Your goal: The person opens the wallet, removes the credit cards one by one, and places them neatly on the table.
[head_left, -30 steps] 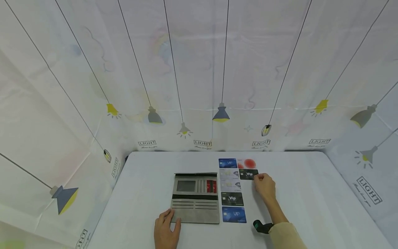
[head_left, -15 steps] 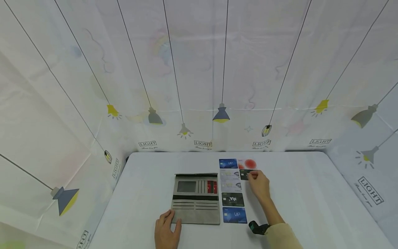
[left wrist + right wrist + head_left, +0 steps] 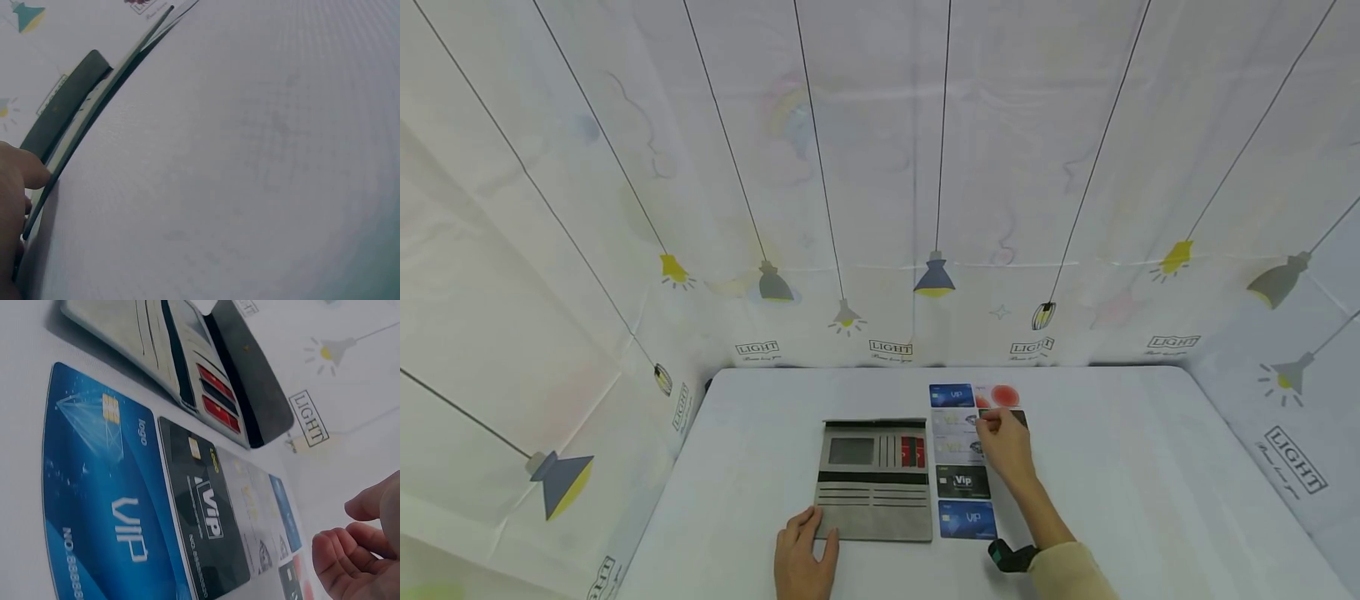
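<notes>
A grey wallet (image 3: 880, 527) lies unfolded on the table, with red cards (image 3: 913, 452) in its upper slots. My left hand (image 3: 805, 558) rests on its lower left corner; the left wrist view shows the thumb (image 3: 34, 172) against the wallet's edge. Right of the wallet, my right hand (image 3: 1009, 450) hovers over the silver-white cards (image 3: 951, 447), its fingers loosely bent. The right wrist view shows a gap between thumb and fingers, with nothing held. It partly covers a black card (image 3: 1018, 415). Lower down lie a black Vip card (image 3: 962, 482) and a blue VIP card (image 3: 967, 520).
At the top of the card columns are another blue VIP card (image 3: 951, 395) and a card with red circles (image 3: 1003, 395). The white table (image 3: 1150, 483) meets a curtain (image 3: 880, 167) printed with lamps at its back and sides.
My right hand has moved left, from the right edge of the upper black card to the silver-white cards. The left hand and the wallet stay put.
</notes>
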A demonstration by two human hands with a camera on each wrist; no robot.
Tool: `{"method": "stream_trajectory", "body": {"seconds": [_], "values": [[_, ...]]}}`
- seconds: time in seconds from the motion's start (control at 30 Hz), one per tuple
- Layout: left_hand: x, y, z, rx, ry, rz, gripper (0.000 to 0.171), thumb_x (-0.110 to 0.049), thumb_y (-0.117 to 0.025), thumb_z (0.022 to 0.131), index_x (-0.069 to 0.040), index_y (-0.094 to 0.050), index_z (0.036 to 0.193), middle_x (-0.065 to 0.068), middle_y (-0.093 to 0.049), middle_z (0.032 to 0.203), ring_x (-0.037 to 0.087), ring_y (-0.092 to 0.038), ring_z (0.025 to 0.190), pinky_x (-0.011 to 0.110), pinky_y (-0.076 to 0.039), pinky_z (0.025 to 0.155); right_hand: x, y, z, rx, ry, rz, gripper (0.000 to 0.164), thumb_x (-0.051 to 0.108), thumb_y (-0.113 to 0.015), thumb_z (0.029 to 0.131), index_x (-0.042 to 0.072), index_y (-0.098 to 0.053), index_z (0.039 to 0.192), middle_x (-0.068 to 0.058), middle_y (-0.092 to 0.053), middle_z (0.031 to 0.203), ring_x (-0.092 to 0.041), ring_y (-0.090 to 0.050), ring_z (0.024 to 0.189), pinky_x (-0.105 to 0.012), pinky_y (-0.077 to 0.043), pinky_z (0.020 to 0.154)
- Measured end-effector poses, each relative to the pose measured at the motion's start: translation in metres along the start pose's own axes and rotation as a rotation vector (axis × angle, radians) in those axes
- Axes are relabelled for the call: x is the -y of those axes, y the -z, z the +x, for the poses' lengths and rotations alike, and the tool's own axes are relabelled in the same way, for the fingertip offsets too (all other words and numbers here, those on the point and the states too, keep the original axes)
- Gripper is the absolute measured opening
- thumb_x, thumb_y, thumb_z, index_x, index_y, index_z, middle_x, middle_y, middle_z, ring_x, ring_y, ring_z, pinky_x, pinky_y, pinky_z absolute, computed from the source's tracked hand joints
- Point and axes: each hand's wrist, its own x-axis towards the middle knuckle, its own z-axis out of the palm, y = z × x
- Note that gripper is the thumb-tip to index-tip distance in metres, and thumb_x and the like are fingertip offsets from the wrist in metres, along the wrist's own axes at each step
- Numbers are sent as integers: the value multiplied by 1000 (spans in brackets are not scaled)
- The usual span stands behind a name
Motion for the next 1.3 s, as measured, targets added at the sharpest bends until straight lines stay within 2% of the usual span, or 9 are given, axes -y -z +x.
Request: {"method": "stream_trajectory", "body": {"seconds": [0.17, 0.33, 0.47, 0.8, 1.1, 1.3], "values": [[1, -1, -1, -6, -5, 1, 39, -18, -87, 73, -5, -76, 108, 5, -70, 110, 20, -58, 90, 33, -47, 72, 10, -4, -4, 24, 27, 18, 28, 22, -64, 95, -2, -66, 109, -15, -70, 94, -24, -63, 82, -32, -55, 71], [2, -1, -1, -21, -19, -5, 40, -17, -87, 72, -4, -76, 108, 5, -70, 110, 20, -58, 90, 33, -48, 73, 21, -6, -8, 50, 33, 30, 27, 21, -64, 94, -2, -67, 109, -16, -71, 94, -24, -63, 81, -36, -56, 75], [1, -1, -1, -24, -23, -7, 40, -15, -88, 71, -4, -76, 108, 5, -70, 110, 20, -58, 89, 34, -49, 73, 26, -11, -12, 79, 30, 21, 29, 23, -64, 95, 0, -66, 112, -14, -69, 96, -22, -61, 82, -35, -55, 76], [3, -3, -1, -50, -38, -3, 40, -17, -88, 70, -5, -77, 107, 5, -70, 109, 20, -58, 88, 33, -47, 72, 29, -25, -23, 110, 71, 43, 23, 18, -67, 94, 0, -67, 108, -11, -69, 91, -18, -61, 78, -30, -56, 72], [-2, 1, 0, -19, -15, -11, 39, -16, -87, 72, -4, -77, 108, 5, -69, 110, 20, -58, 90, 35, -48, 73, 39, -34, -27, 132, 86, 72, 23, 17, -71, 89, 0, -70, 105, -9, -70, 88, -16, -62, 76, -28, -55, 68], [-2, 2, 0, -13, -12, -10, 38, -15, -87, 72, -3, -76, 107, 5, -69, 110, 20, -57, 90, 34, -48, 72, 42, -41, -28, 155, 103, 83, 21, 13, -72, 87, -1, -70, 102, -8, -70, 83, -13, -63, 69, -26, -54, 62]]}}
